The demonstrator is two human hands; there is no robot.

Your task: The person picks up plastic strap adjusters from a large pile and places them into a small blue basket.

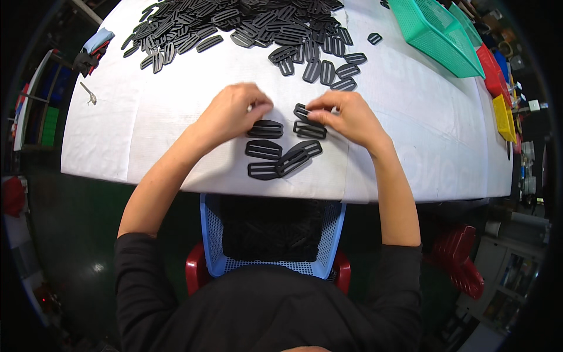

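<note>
Head view: right grip [350,115] pinches a black buckle [298,112] jutting leftward; left grip [233,111] unclear.

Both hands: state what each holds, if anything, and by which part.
The right hand seems to pinch a black buckle by its right end. Whether the left hand holds anything cannot be told.

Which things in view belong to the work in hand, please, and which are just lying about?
Seemingly in use:
black slider buckles by the left hand and right hand
heap of black buckles
blue basket of dark pieces

Apparently just lying about:
small metal item
green basket
yellow bin
</note>
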